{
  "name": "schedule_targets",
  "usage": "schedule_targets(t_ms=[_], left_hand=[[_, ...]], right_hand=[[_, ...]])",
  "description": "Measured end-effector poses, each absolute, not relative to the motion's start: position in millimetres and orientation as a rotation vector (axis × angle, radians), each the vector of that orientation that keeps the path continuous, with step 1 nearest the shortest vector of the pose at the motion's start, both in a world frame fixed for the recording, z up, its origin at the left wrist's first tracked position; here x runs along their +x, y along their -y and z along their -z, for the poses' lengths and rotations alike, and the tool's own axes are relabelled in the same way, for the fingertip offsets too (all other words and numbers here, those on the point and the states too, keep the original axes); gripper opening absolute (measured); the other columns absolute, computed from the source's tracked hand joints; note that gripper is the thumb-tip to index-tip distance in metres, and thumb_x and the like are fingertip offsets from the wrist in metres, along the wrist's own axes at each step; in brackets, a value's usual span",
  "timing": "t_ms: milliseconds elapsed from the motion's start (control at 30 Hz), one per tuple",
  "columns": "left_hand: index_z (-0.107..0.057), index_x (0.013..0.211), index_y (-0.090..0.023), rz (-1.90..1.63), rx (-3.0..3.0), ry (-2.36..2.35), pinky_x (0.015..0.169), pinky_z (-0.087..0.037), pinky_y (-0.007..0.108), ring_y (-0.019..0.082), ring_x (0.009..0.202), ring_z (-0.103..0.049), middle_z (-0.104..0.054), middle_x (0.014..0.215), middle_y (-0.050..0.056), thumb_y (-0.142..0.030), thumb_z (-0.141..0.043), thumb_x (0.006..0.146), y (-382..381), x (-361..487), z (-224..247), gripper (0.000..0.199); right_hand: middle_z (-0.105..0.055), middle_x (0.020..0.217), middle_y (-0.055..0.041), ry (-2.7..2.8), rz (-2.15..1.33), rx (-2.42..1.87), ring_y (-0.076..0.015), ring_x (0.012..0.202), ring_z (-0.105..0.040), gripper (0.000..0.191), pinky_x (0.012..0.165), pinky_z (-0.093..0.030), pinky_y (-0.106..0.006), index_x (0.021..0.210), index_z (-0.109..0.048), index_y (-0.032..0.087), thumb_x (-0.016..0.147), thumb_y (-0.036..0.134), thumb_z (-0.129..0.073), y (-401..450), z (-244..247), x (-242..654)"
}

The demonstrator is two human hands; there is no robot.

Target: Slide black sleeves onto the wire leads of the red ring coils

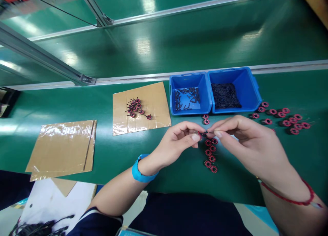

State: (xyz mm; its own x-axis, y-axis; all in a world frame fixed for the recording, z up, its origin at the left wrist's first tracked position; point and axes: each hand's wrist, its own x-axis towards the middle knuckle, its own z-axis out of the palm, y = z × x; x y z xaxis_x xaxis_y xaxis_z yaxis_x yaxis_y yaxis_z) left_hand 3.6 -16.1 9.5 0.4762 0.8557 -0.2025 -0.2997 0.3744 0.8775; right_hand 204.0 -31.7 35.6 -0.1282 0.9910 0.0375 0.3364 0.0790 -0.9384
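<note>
Near the middle of the green table, my left hand [176, 142] pinches a small red and black ring-shaped part [200, 136]. My right hand [243, 140] meets it from the right, thumb and forefinger closed on a thin black piece [210, 132] at the ring. Below my fingertips lie several similar red and black rings [212, 158], with two more [205, 119] just above. The left blue bin [191, 79] holds short black tubes, and the right blue bin [247, 89] holds a dense pile of thin black pieces.
Rings with black stems [134, 107] sit on a cardboard sheet [156, 99] left of the bins. More cardboard [61, 147] lies farther left. Loose rings [293, 121] are scattered at the right. A metal frame post [46, 54] stands at the upper left.
</note>
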Motion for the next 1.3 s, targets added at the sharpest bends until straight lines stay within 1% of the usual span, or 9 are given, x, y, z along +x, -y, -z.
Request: schedule_targets(t_ms=[200,333,500,800,900,1033,1133,1233,1300], left_hand=[[-0.073,0.101,-0.020,-0.830,0.976,-0.749,0.071,-0.049,0.025,0.010,0.073,-0.057,-0.066,0.090,0.003,-0.027,-0.071,0.086,15.3,3.3,-16.7,0.016],[-0.072,0.100,-0.020,-0.860,0.994,-0.760,0.072,-0.048,0.024,0.010,0.075,-0.056,-0.064,0.088,0.002,-0.027,-0.069,0.088,15.9,3.3,-16.1,0.014],[-0.071,0.099,-0.020,-0.907,0.999,-0.794,0.071,-0.044,0.024,0.010,0.073,-0.055,-0.061,0.078,0.000,-0.028,-0.068,0.089,16.2,3.8,-14.4,0.014],[-0.072,0.099,-0.021,-0.890,0.973,-0.791,0.073,-0.045,0.026,0.011,0.074,-0.055,-0.063,0.082,0.001,-0.029,-0.070,0.087,18.1,5.7,-14.3,0.015],[-0.073,0.101,-0.022,-0.902,0.906,-0.807,0.072,-0.046,0.026,0.011,0.074,-0.056,-0.064,0.083,0.001,-0.032,-0.071,0.087,21.1,7.5,-9.9,0.018],[-0.073,0.104,-0.022,-0.914,0.801,-0.814,0.075,-0.045,0.026,0.010,0.073,-0.057,-0.064,0.080,0.000,-0.032,-0.072,0.086,24.0,10.4,-6.2,0.020],[-0.074,0.101,-0.021,-0.921,0.688,-0.763,0.074,-0.044,0.025,0.009,0.072,-0.057,-0.063,0.079,0.000,-0.030,-0.072,0.086,23.7,12.2,-6.6,0.018],[-0.074,0.097,-0.019,-0.936,0.583,-0.717,0.071,-0.045,0.024,0.009,0.070,-0.057,-0.064,0.082,0.001,-0.030,-0.071,0.086,22.3,12.5,-8.2,0.016],[-0.074,0.097,-0.019,-0.943,0.561,-0.704,0.070,-0.045,0.024,0.008,0.069,-0.057,-0.064,0.084,0.001,-0.030,-0.072,0.086,21.6,11.7,-9.2,0.016]], right_hand=[[-0.072,0.081,-0.0005,1.704,-1.033,-1.433,-0.0168,0.075,-0.066,0.010,0.061,-0.049,-0.028,0.082,-0.067,0.026,0.091,0.030,-0.065,28.0,-37.4,202.7],[-0.073,0.088,0.0004,1.704,-1.001,-1.405,-0.0157,0.078,-0.066,0.008,0.066,-0.051,-0.027,0.090,-0.070,0.027,0.093,0.031,-0.063,28.3,-37.1,202.0],[-0.073,0.094,-0.0008,1.628,-0.948,-1.432,-0.0183,0.082,-0.068,0.006,0.066,-0.053,-0.029,0.096,-0.069,0.028,0.091,0.030,-0.065,29.8,-34.5,199.1],[-0.071,0.089,-0.0016,1.682,-0.875,-1.407,-0.0222,0.081,-0.067,0.004,0.068,-0.052,-0.036,0.089,-0.065,0.029,0.091,0.026,-0.063,28.5,-33.0,189.6],[-0.071,0.088,-0.0029,1.766,-0.681,-1.374,-0.0238,0.084,-0.068,0.009,0.072,-0.052,-0.039,0.089,-0.063,0.029,0.091,0.020,-0.061,28.7,-28.3,185.3],[-0.074,0.087,-0.0059,1.977,-0.195,-1.261,-0.0257,0.085,-0.069,0.013,0.073,-0.047,-0.039,0.090,-0.064,0.025,0.086,0.012,-0.063,27.3,-19.1,181.3],[-0.077,0.095,-0.0093,2.109,0.058,-1.162,-0.0272,0.089,-0.070,0.018,0.076,-0.047,-0.040,0.096,-0.066,0.021,0.083,0.009,-0.066,26.0,-15.0,181.9],[-0.077,0.104,-0.0083,2.162,0.078,-1.093,-0.0266,0.094,-0.070,0.026,0.084,-0.048,-0.042,0.103,-0.067,0.022,0.082,0.007,-0.066,26.0,-15.9,184.0],[-0.077,0.106,-0.0058,2.088,-0.098,-1.123,-0.0258,0.098,-0.070,0.027,0.086,-0.050,-0.043,0.105,-0.069,0.026,0.085,0.008,-0.064,26.7,-18.4,185.0]])
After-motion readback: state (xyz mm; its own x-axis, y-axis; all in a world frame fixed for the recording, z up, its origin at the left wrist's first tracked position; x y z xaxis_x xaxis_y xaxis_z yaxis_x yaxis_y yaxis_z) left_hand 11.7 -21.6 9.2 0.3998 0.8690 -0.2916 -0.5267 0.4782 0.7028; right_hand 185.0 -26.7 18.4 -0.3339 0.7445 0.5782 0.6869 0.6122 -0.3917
